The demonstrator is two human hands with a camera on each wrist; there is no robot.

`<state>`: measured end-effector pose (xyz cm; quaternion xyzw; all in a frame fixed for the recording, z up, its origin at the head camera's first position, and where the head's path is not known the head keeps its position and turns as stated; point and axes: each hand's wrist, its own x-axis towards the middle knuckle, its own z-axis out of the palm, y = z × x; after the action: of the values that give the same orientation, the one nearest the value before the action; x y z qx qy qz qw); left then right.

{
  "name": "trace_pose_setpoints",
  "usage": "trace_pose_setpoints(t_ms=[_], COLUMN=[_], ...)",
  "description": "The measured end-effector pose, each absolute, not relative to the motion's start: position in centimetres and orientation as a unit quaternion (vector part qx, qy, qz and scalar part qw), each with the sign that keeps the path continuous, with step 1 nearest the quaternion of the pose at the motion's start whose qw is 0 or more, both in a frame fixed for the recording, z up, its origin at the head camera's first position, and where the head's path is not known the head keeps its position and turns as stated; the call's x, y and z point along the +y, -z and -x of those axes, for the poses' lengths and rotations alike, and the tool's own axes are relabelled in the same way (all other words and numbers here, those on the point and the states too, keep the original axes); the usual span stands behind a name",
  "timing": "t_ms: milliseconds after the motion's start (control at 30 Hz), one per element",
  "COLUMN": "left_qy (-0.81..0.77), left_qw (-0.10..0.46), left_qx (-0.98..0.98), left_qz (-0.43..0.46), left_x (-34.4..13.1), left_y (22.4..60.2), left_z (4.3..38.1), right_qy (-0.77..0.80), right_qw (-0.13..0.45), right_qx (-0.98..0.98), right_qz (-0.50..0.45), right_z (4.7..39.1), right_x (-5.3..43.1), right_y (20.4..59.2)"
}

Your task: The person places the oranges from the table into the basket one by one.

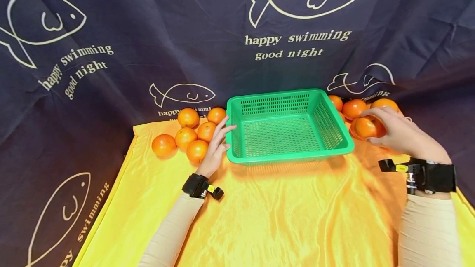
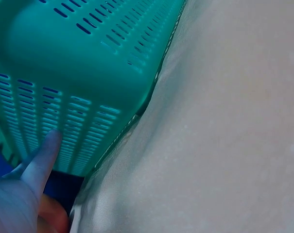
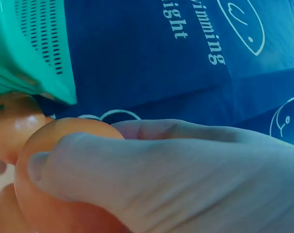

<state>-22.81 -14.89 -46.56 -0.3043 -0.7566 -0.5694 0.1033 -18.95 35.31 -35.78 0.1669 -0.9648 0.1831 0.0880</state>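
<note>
A green plastic basket with slotted walls stands on the yellow cloth, with no fruit in it. My left hand rests at its left side, fingers extended; in the left wrist view a finger touches the slotted wall. To the right of the basket, my right hand grips an orange. The right wrist view shows the thumb lying across this orange, with other oranges close beside it. Whether it is lifted off the cloth I cannot tell.
Several oranges lie in a group left of the basket, right by my left hand. More oranges sit at the right, behind my right hand. A dark blue curtain with fish drawings hangs behind the yellow cloth.
</note>
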Motion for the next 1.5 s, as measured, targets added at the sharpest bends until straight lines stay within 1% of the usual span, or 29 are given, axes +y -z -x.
trace_pose_setpoints(t_ms=[133, 233, 400, 567, 700, 800, 967, 1067, 1267, 1500], left_qy=[0.568, 0.568, 0.567, 0.568, 0.569, 0.572, 0.575, 0.575, 0.576, 0.581], left_qw=[0.100, 0.098, 0.103, 0.104, 0.104, 0.099, 0.089, 0.092, 0.095, 0.098], left_qx=[-0.760, -0.760, -0.758, -0.757, -0.757, -0.756, -0.754, -0.754, -0.753, -0.749], left_qz=[0.300, 0.302, 0.307, 0.306, 0.304, 0.303, 0.306, 0.304, 0.305, 0.304], left_x=[-15.1, -15.0, -14.9, -14.9, -14.7, -14.5, -14.0, -13.9, -14.4, -14.7], left_y=[46.5, 46.5, 46.3, 46.3, 46.2, 45.5, 43.8, 44.1, 46.3, 46.8], left_z=[22.5, 22.6, 22.9, 22.8, 22.7, 22.2, 21.2, 21.4, 22.7, 22.9], right_qy=[-0.181, -0.177, -0.179, -0.179, -0.171, -0.164, -0.160, -0.163, -0.184, -0.208], right_qw=[0.098, 0.096, 0.089, 0.084, 0.111, 0.126, 0.124, 0.124, 0.124, 0.117], right_qx=[-0.961, -0.964, -0.966, -0.964, -0.958, -0.953, -0.951, -0.947, -0.927, -0.917], right_qz=[-0.186, -0.174, -0.165, -0.179, -0.200, -0.221, -0.232, -0.247, -0.303, -0.321], right_z=[18.9, 18.5, 18.6, 19.5, 20.1, 20.6, 20.9, 21.5, 23.8, 26.4], right_x=[34.7, 34.4, 34.1, 33.5, 33.0, 32.6, 31.9, 31.5, 30.6, 29.1], right_y=[35.9, 35.6, 34.6, 33.0, 31.6, 30.5, 29.2, 29.0, 29.3, 29.3])
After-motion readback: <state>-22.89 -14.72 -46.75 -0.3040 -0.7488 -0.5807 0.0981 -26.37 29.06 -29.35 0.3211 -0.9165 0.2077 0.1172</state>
